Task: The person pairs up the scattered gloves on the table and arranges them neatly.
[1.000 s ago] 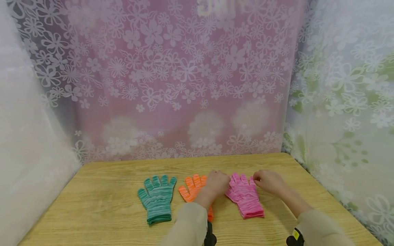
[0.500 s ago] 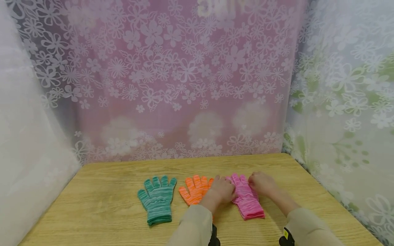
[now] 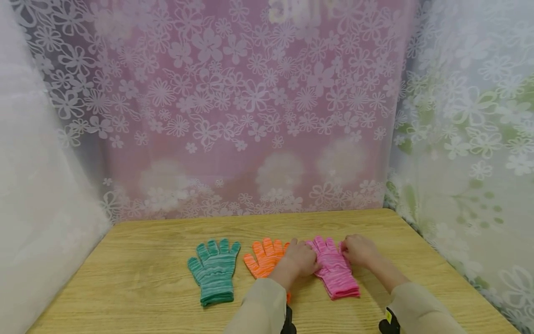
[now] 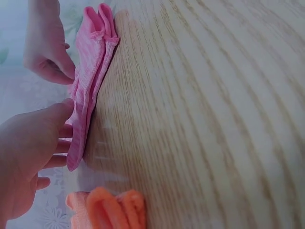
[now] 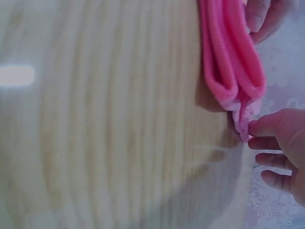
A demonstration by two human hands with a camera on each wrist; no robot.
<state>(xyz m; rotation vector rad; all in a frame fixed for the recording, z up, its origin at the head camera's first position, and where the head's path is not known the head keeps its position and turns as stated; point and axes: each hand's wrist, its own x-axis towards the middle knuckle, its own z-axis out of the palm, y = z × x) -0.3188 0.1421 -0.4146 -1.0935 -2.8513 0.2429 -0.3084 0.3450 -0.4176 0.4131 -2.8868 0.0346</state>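
Observation:
A pink knitted glove (image 3: 333, 269) lies flat on the wooden table with its cuff toward me. My left hand (image 3: 301, 257) is at its left side, over the thumb part. In the left wrist view, the thumb and the fairly straight fingers of the left hand (image 4: 28, 152) touch the pink glove (image 4: 88, 71). On the other side, my right hand (image 3: 359, 250) is at the glove's outer finger. The right wrist view has the right hand (image 5: 286, 138) pinching that finger of the pink glove (image 5: 233, 52) between thumb and forefinger.
An orange glove (image 3: 264, 257) lies left of the pink one, partly hidden by my left forearm. Further left is a green glove (image 3: 217, 273), fingers pointing away. Flowered curtains (image 3: 250, 116) hang behind the wooden table (image 3: 137, 269) and along its sides.
My left hand has moved right, from between the orange and pink gloves onto the pink one. The right hand has come slightly in toward the pink glove, whose outer finger is now partly covered.

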